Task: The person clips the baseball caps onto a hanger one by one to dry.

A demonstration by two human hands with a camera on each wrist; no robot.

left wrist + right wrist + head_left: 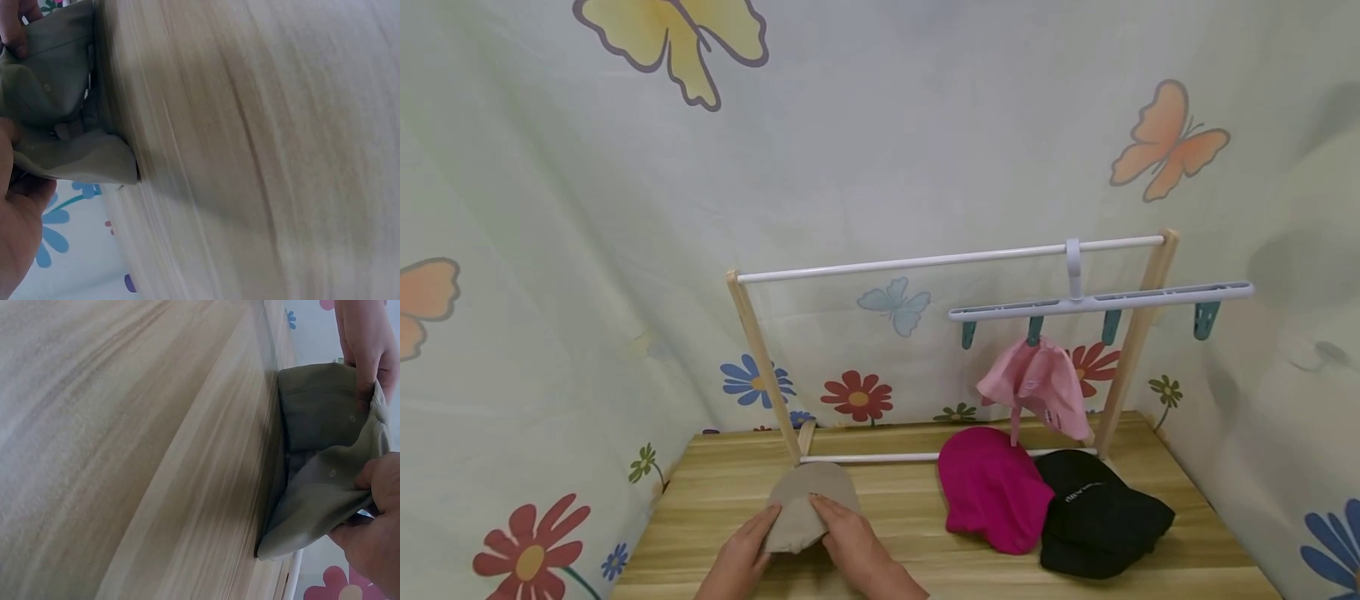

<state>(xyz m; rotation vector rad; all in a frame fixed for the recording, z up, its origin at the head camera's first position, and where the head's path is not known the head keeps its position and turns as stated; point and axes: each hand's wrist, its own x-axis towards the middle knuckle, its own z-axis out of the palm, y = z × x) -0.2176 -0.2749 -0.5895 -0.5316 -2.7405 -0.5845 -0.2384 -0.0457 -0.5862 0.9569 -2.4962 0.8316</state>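
Note:
A beige cap (808,508) is at the front left of the wooden table, between both hands. My left hand (747,546) grips its left side, and my right hand (855,540) grips the right side with fingers over the top. In the left wrist view the cap (56,94) shows its folded underside close over the wood, and the left hand (19,219) has its thumb and fingers at the edge. From the right wrist view, the cap's opening (331,444) faces the camera, with the right hand (375,519) pinching its near edge.
A magenta cap (992,492) and a black cap (1101,521) lie to the right. Behind them a pink cap (1037,379) hangs from a green clip on a white hanger (1097,302). The hanger hooks over the rack's white top bar (925,261). Wooden posts (763,367) stand beyond my hands.

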